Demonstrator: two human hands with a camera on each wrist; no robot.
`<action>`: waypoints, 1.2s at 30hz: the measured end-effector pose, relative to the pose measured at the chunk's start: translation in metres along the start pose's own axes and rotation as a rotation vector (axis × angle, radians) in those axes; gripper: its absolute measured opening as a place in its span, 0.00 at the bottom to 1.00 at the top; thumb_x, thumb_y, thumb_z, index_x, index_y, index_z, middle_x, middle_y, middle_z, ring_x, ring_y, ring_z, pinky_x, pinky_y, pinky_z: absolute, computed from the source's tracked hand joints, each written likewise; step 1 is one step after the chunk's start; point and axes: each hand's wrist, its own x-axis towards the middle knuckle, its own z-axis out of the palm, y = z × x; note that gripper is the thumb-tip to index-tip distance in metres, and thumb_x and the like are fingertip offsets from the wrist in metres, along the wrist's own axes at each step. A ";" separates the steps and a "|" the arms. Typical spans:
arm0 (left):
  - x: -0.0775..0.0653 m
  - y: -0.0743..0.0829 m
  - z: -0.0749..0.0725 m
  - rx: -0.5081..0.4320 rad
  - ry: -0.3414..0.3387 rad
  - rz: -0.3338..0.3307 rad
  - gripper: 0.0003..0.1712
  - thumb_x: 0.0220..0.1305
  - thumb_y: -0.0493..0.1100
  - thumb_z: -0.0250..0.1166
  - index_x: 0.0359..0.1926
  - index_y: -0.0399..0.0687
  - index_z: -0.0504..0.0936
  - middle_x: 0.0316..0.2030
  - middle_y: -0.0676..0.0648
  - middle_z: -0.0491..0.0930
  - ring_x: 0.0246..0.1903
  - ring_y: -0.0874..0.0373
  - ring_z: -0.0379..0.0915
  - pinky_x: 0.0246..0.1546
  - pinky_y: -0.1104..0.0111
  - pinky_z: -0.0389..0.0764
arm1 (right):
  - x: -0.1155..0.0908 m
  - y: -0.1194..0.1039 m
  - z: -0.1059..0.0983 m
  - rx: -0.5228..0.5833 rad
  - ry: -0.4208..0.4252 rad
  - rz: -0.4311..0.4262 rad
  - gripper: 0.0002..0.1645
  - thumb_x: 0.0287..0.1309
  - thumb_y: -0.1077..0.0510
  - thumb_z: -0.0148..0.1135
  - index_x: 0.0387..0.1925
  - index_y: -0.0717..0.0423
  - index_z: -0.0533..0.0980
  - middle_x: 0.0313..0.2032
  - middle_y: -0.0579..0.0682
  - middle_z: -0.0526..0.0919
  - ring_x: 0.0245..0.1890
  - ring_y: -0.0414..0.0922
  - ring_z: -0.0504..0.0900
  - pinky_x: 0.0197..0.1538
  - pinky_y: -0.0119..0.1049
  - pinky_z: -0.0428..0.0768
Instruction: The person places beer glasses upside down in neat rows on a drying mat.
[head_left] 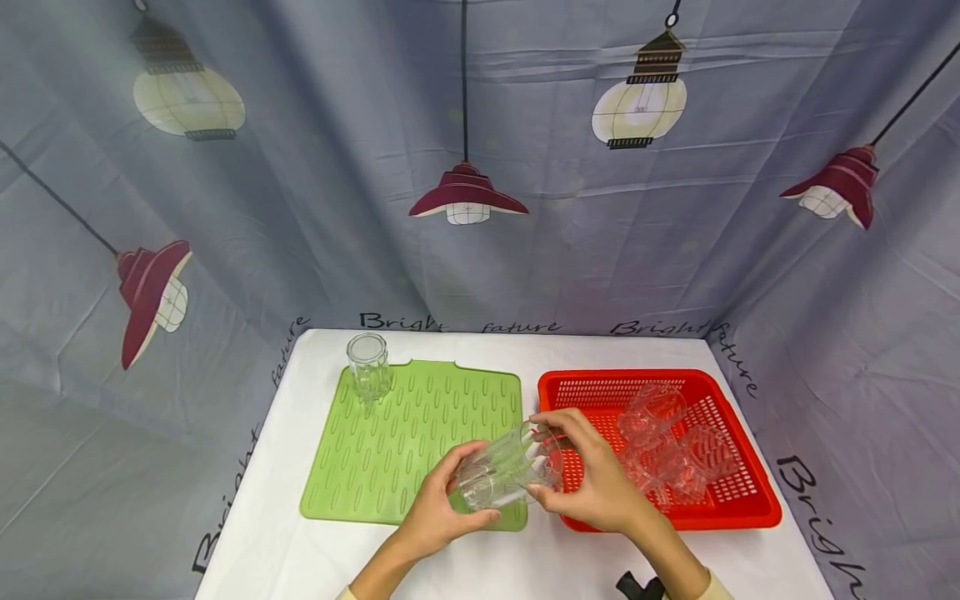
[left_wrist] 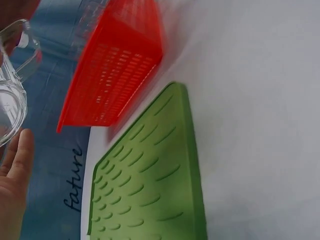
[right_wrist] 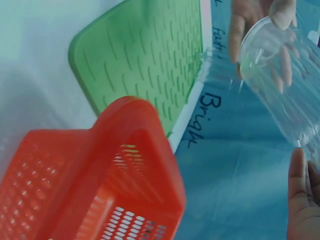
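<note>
A clear glass mug (head_left: 504, 471) is held tilted in both hands over the right front part of the green mat, close to the red basket. My left hand (head_left: 442, 504) grips its left end, thumb below and fingers above. At the other end, my right hand (head_left: 596, 475) pinches it between thumb and fingers. The mug's handle (left_wrist: 30, 55) shows in the left wrist view. In the right wrist view the left fingers (right_wrist: 236, 40) lie around the rim, and the right fingertips (right_wrist: 298, 155) touch the opposite end.
A green ribbed mat (head_left: 412, 442) lies on the white table (head_left: 255, 542). Another clear glass (head_left: 369, 367) stands upright at its far left corner. To the right, a red perforated basket (head_left: 765, 512) contains several clear glasses (head_left: 652, 412). A grey printed curtain (head_left: 540, 267) hangs behind.
</note>
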 end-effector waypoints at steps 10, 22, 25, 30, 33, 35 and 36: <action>-0.001 0.015 -0.018 -0.053 0.013 0.096 0.45 0.51 0.40 0.77 0.69 0.49 0.66 0.62 0.38 0.73 0.58 0.48 0.75 0.61 0.62 0.81 | -0.016 0.025 -0.009 0.223 -0.090 0.145 0.42 0.46 0.52 0.79 0.62 0.47 0.68 0.53 0.47 0.78 0.50 0.47 0.82 0.55 0.33 0.85; 0.002 0.029 -0.026 -0.030 0.087 0.145 0.42 0.51 0.35 0.76 0.66 0.50 0.68 0.58 0.41 0.76 0.55 0.58 0.78 0.57 0.65 0.84 | -0.025 0.025 0.009 -0.028 -0.141 0.158 0.48 0.39 0.37 0.80 0.62 0.31 0.64 0.52 0.35 0.78 0.48 0.39 0.80 0.51 0.34 0.85; 0.003 0.031 -0.026 -0.023 0.100 0.143 0.41 0.51 0.36 0.76 0.66 0.50 0.69 0.58 0.42 0.77 0.54 0.60 0.78 0.56 0.65 0.84 | -0.025 0.023 0.016 -0.110 -0.130 0.179 0.48 0.37 0.35 0.80 0.61 0.26 0.64 0.51 0.30 0.76 0.45 0.37 0.80 0.45 0.32 0.85; 0.005 0.034 -0.024 -0.081 0.049 0.192 0.42 0.51 0.33 0.74 0.67 0.47 0.68 0.60 0.40 0.75 0.57 0.57 0.77 0.57 0.63 0.84 | -0.028 0.027 0.022 -0.076 -0.177 0.186 0.46 0.38 0.37 0.79 0.61 0.27 0.67 0.48 0.29 0.78 0.42 0.35 0.79 0.41 0.30 0.82; 0.005 0.036 -0.023 -0.129 0.000 0.226 0.43 0.51 0.31 0.73 0.68 0.43 0.66 0.61 0.38 0.74 0.59 0.54 0.76 0.58 0.62 0.84 | -0.031 0.030 0.024 -0.024 -0.222 0.184 0.45 0.39 0.38 0.79 0.61 0.29 0.69 0.48 0.32 0.81 0.44 0.33 0.80 0.44 0.31 0.82; 0.006 0.038 -0.022 -0.136 -0.020 0.240 0.43 0.51 0.31 0.73 0.68 0.42 0.66 0.61 0.38 0.74 0.58 0.54 0.76 0.57 0.62 0.84 | -0.033 0.032 0.026 0.001 -0.248 0.173 0.45 0.40 0.37 0.78 0.62 0.31 0.69 0.49 0.33 0.82 0.45 0.32 0.80 0.48 0.32 0.82; 0.005 0.039 -0.021 -0.133 -0.024 0.243 0.43 0.51 0.31 0.73 0.68 0.42 0.67 0.60 0.38 0.75 0.58 0.54 0.76 0.57 0.63 0.84 | -0.034 0.033 0.027 0.004 -0.263 0.166 0.45 0.41 0.37 0.78 0.63 0.30 0.69 0.50 0.34 0.82 0.46 0.32 0.80 0.48 0.32 0.82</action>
